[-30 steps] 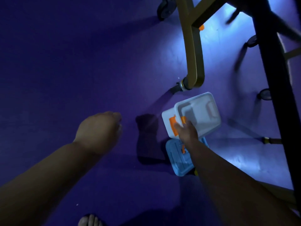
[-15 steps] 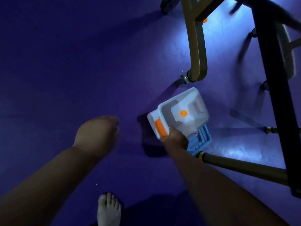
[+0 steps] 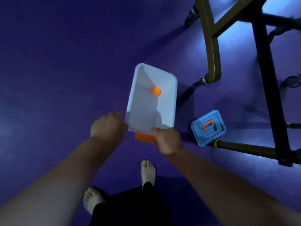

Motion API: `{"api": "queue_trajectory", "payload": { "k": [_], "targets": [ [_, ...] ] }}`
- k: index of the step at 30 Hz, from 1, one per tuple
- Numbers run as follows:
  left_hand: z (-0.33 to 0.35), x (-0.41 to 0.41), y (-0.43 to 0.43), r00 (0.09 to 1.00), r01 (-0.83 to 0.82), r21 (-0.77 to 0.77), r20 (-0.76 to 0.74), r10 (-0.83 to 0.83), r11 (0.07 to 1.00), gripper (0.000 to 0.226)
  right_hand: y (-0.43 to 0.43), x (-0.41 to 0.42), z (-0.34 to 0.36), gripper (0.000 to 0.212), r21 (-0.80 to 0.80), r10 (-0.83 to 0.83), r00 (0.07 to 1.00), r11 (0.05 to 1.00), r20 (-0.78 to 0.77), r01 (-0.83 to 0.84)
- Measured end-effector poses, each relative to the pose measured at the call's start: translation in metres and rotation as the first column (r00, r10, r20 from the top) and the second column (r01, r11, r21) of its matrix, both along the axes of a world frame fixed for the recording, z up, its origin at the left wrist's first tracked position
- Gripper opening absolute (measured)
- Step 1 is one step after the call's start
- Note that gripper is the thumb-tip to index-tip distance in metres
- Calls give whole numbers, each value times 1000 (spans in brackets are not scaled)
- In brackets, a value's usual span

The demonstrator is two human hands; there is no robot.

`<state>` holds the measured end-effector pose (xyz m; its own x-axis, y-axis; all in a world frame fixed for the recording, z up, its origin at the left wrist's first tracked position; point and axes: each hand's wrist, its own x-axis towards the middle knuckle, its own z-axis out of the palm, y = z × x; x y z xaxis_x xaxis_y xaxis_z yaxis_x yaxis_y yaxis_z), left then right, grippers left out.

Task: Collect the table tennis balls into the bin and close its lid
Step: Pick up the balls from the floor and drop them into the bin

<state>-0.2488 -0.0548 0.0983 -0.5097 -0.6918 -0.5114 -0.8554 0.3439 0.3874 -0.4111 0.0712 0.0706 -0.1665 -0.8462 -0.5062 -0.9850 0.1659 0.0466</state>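
Left hand (image 3: 107,126) has come onto bin (image 3: 135,88): fingers curled round near-left corner. Right hand (image 3: 167,141) grips near rim. Orange ball (image 3: 156,91) inside. Lid (image 3: 208,128) apart, right.

White bin (image 3: 169,101) with orange ball (image 3: 156,91); blue lid (image 3: 208,128); floor (image 3: 65,62) seemingly purple.

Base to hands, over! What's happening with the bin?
Holding: left hand and right hand grip bin at near end. One orange ball inside. Its blue lid off, on floor beside table frame. Nothing blocking.
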Motion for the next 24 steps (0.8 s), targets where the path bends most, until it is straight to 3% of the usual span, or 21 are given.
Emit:
{"api": "queue_trajectory", "payload": {
  "k": [4, 9, 12, 15, 19, 24],
  "targets": [
    [74, 40, -11, 972, -235, 19, 13, 235, 972, 38, -32, 60, 77, 35, -66, 177, 984, 982, -23, -178],
    [167, 98, -39, 868, -494, 74, -12, 496, 866, 25, -65, 112, 172, 41, -116, 324, 946, 940, 16, -320],
    [221, 129, -55, 829, -559, 36, 8, 559, 829, 14, -86, 140, 231, 45, -110, 360, 933, 927, 2, -358],
    [277, 155, -64, 795, -606, -23, -7, 606, 795, 5, -107, 163, 280, 48, -191, 344, 935, 927, 84, -324],
    [335, 182, -80, 760, -649, -94, -38, 649, 755, 9, -131, 176, 332, 25, -267, 410, 881, 899, 236, -347],
    [381, 188, -109, 731, -681, -109, -37, 681, 725, 5, -169, 165, 379, 36, -477, 503, 822, 810, 267, -341]
  ]
}}
